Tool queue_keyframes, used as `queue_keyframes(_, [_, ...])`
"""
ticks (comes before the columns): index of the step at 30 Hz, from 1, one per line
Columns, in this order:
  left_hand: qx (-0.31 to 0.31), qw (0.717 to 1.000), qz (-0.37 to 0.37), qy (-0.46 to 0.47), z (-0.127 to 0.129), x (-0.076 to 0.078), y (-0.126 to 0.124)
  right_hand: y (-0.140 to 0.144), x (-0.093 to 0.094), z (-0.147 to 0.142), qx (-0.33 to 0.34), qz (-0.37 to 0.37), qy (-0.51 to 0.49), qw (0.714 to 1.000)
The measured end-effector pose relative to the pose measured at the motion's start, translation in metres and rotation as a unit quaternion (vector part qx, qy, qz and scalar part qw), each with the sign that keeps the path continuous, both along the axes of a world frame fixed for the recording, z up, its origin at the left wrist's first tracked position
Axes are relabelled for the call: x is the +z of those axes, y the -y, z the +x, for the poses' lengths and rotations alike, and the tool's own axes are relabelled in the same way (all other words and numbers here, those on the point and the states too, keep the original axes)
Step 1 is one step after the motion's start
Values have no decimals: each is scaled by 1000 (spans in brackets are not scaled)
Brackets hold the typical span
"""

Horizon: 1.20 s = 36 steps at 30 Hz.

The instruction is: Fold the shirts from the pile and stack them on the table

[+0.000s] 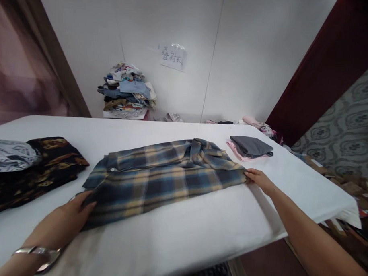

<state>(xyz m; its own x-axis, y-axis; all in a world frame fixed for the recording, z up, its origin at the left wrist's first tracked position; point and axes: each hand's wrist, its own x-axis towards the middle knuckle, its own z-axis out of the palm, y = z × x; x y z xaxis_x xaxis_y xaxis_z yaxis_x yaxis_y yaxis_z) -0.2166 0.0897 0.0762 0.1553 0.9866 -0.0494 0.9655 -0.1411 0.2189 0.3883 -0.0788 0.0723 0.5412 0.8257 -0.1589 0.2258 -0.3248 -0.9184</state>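
A blue and tan plaid shirt (161, 175) lies folded lengthwise on the white table (190, 230), collar toward the right. My left hand (64, 220), with a metal bracelet on the wrist, rests flat at the shirt's near left corner. My right hand (259, 179) touches the shirt's right end with its fingertips. Whether either hand pinches the cloth I cannot tell.
A dark patterned garment (37, 171) and a grey-white one (9, 154) lie at the left. Folded grey and pink clothes (250, 147) sit at the far right. A pile of clothes (126, 91) stands by the wall under a paper sign (172, 56). The table's right edge drops to clutter on the floor.
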Motion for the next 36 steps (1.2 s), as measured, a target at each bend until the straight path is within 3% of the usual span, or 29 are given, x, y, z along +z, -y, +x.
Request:
queue_keyframes(4, [45, 998, -21, 48, 17, 22, 8, -3, -8, -11, 7, 52, 12, 999])
queue_keyframes(9, [94, 994, 35, 49, 23, 38, 23, -9, -12, -6, -78, 99, 35, 991])
queue_keyframes(14, [72, 994, -55, -54, 18, 33, 36, -1, -13, 2, 49, -45, 177, 982])
queue_keyframes(18, [74, 994, -34, -71, 22, 36, 38, 3, -13, 5, 49, -13, 188, 981])
queue_keyframes(23, [67, 995, -2, -71, 42, 42, 18, -21, -2, -10, 28, 42, 249, 967])
queue_keyframes(27, [51, 994, -30, -92, 63, 43, -7, -58, 4, -27, 90, 6, 307, 947])
queue_keyframes(29, [44, 993, -44, -96, 68, 45, -16, -75, 4, -33, 118, 22, 302, 946])
queue_keyframes(33, [82, 991, -3, -105, 52, 41, -29, -90, -4, -41, 102, 98, 264, 954])
queue_keyframes(36, [65, 993, 7, -98, 20, 20, -44, -87, -12, -41, 128, 52, 250, 958])
